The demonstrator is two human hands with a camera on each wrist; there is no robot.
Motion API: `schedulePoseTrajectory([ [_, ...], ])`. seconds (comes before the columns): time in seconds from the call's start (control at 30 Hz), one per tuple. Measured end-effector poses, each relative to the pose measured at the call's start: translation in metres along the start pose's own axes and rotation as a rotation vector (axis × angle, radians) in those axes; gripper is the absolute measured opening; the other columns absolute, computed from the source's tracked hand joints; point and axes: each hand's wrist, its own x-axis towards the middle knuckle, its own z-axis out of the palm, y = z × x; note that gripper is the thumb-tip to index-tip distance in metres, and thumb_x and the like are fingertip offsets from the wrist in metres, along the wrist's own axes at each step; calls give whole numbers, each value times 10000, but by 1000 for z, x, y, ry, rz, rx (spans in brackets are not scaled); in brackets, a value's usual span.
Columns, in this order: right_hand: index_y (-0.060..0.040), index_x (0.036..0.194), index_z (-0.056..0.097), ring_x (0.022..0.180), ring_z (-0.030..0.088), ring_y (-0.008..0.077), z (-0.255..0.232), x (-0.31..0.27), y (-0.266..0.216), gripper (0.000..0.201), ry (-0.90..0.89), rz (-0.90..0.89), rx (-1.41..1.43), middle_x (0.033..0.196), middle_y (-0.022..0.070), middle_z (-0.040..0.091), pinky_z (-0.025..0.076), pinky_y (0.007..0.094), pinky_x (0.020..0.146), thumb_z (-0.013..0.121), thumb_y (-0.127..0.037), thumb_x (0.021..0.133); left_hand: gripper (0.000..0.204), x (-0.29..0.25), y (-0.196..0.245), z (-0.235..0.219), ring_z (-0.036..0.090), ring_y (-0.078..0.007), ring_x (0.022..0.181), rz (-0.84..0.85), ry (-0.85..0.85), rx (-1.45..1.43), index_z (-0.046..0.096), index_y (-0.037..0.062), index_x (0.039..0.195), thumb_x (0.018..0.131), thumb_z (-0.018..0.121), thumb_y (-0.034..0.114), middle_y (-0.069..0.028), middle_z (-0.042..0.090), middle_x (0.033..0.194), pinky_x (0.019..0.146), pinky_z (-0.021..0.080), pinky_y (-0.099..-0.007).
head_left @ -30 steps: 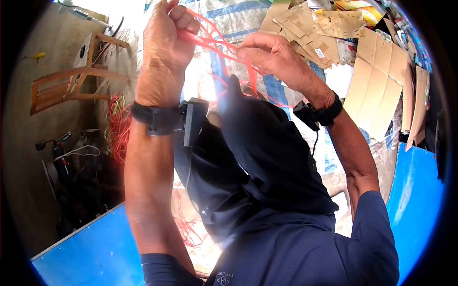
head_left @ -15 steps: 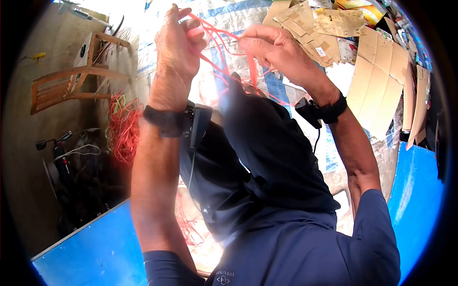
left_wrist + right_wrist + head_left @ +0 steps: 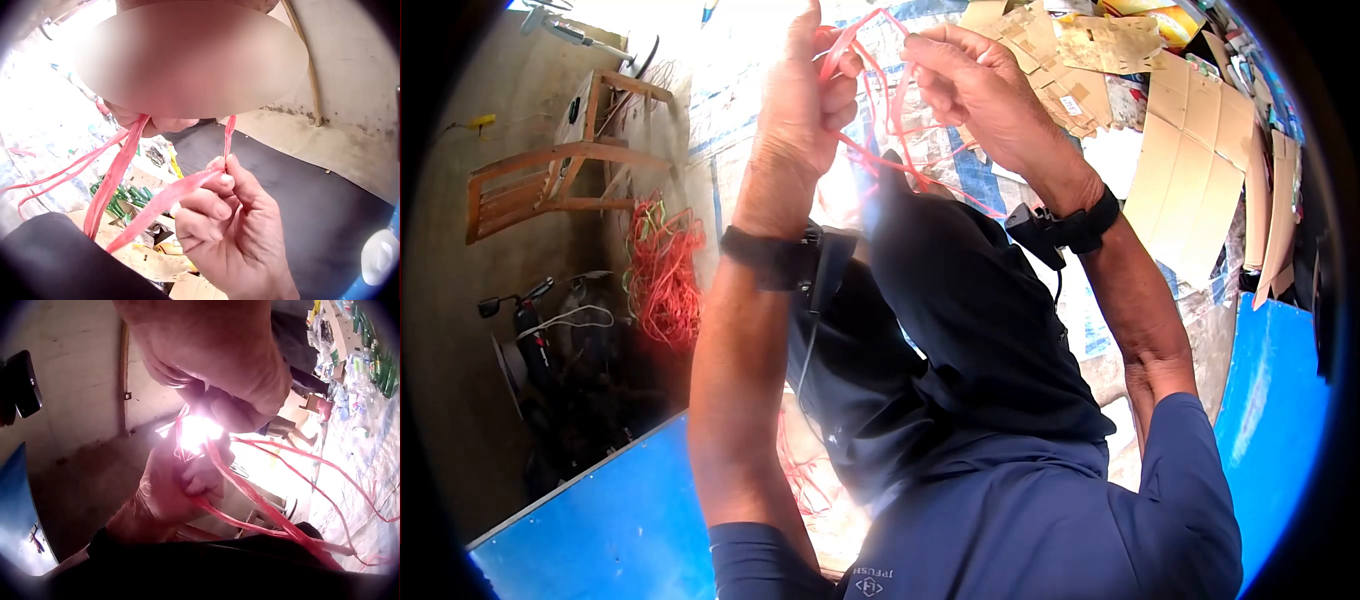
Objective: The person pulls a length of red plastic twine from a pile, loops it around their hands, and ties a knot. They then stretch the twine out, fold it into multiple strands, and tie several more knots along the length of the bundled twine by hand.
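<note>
Strands of pinkish-red plastic twine (image 3: 115, 181) run between the two hands. My left hand (image 3: 798, 115) is raised at the top of the head view, its fingers curled around the twine and the thumb pointing up. To its right, my right hand (image 3: 995, 105) pinches a strand between thumb and forefinger. The left wrist view shows this pinch closely, with a flat strip crossing the curled fingers. Loose strands hang below the hands, over the dark trousers (image 3: 960, 290). Bright glare hides part of the left fingers in the right wrist view.
A tangled heap of red twine (image 3: 662, 275) lies at the left, near a wooden frame (image 3: 565, 155). Flattened cardboard (image 3: 1185, 160) is piled at the right on a white-and-blue sheet. Blue panels (image 3: 590, 510) flank the person. Green bottles (image 3: 128, 203) lie beyond the knee.
My left hand has moved right and slightly down, closer to the right hand. The right hand has shifted slightly up, and the twine between them now arches upward in a loop.
</note>
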Motion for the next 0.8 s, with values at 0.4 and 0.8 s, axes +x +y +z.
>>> schedulePoseTrajectory([
  [0.4,-5,1102,676,547,489,23,8,7,1,264,3,-137,-113,853,43,698,378,172,478,666,-220,949,332,12,-14,2,381,-55,534,50,-20,150,641,23,1060,1034,489,317,2,571,740,452,264,-216],
  [0.8,13,1020,724,803,688,126,11,15,15,273,131,-252,-394,859,82,731,538,259,731,689,-236,914,309,6,-21,7,674,-145,899,170,-31,193,606,15,1203,1039,489,249,-77,672,1023,756,578,-305],
])
